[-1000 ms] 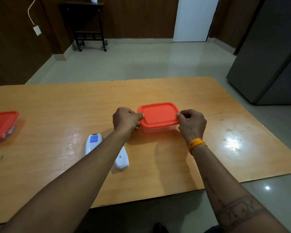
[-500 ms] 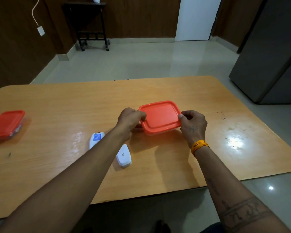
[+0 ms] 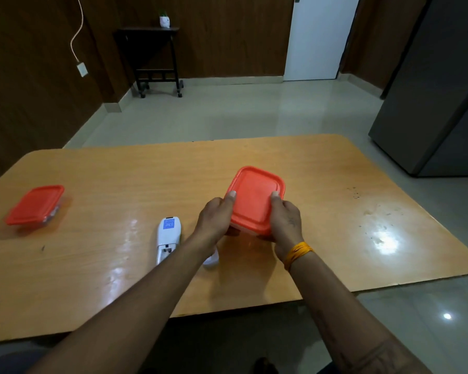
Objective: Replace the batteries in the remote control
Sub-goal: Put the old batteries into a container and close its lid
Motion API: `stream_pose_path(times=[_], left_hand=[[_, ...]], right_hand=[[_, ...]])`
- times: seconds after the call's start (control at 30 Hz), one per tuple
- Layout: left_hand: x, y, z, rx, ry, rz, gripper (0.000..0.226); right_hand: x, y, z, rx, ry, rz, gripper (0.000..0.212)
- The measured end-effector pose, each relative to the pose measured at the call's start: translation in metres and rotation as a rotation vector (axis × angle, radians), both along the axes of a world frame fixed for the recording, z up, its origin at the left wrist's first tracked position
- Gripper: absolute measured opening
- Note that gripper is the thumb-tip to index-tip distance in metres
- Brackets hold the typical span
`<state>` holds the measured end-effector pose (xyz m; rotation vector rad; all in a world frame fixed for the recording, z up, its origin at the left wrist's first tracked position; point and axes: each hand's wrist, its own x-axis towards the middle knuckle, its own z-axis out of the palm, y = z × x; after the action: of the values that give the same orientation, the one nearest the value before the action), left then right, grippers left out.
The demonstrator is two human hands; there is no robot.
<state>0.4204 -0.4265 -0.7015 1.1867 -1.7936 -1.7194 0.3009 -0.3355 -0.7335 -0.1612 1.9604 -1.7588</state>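
1. A second orange-lidded container [image 3: 35, 205] is resting at the left of the glossy wooden table [image 3: 335, 238].
2. The white remote control [image 3: 168, 238] is lying back-up, its battery bay open.
3. The left hand [image 3: 216, 218] and right hand [image 3: 285, 221] are gripping a square orange-lidded container [image 3: 254, 199], tilted.

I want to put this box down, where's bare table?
Bare wood lies right of the held orange-lidded box, toward the table's right edge, and between the remote and the far-left box. It is crowded around the remote, under the left hand.
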Motion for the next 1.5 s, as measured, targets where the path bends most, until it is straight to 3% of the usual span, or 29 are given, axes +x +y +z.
stream_pose_path(times=[0.07,0.13,0.2,0.3,0.5,0.57,0.63,0.7,0.8,1.03,1.3,1.43,1.5], left_hand=[[0.003,0.002,0.001,0.11,0.023,-0.014,0.038],[0.007,0.001,0.005,0.17,0.005,-0.019,0.032],[0.008,0.001,0.013,0.133,-0.01,0.023,0.044],[0.007,0.001,0.019,-0.056,-0.074,0.08,0.072],[0.012,0.003,0.013,-0.125,-0.056,0.061,0.075],[0.012,0.001,0.009,-0.127,-0.066,0.053,0.079],[0.014,0.001,0.007,-0.169,-0.071,0.026,0.081],[0.016,0.002,0.002,-0.209,-0.059,-0.037,0.072],[0.016,0.006,0.0,-0.165,-0.053,-0.079,0.058],[-0.001,0.004,0.02,-0.182,-0.112,0.026,0.075],[-0.001,0.005,0.02,-0.191,-0.151,0.062,0.071],[0.003,0.013,0.016,-0.288,-0.172,0.019,0.059],[0.01,0.021,0.011,-0.347,-0.151,0.017,0.041]], right_hand=[[0.008,0.003,0.005,-0.041,-0.038,0.017,0.06],[0.013,0.007,0.003,-0.037,-0.002,0.026,0.065],[0.018,0.009,0.001,-0.016,0.06,0.042,0.076],[0.028,0.006,0.007,-0.058,0.08,0.086,0.06],[0.025,0.007,0.008,-0.145,0.074,0.118,0.042],[0.023,0.008,0.007,-0.121,0.064,0.122,0.049],[0.019,0.008,0.007,-0.072,0.095,0.075,0.072],[0.012,0.01,0.009,-0.015,0.117,0.023,0.089],[0.004,0.016,0.011,0.04,0.124,0.007,0.087],[0.01,0.015,0.01,0.037,0.143,0.085,0.085],[0.007,0.014,0.015,0.063,0.183,0.085,0.076],[0.003,0.021,0.015,0.13,0.207,0.029,0.072],[-0.004,0.026,0.017,0.163,0.212,-0.032,0.071]])
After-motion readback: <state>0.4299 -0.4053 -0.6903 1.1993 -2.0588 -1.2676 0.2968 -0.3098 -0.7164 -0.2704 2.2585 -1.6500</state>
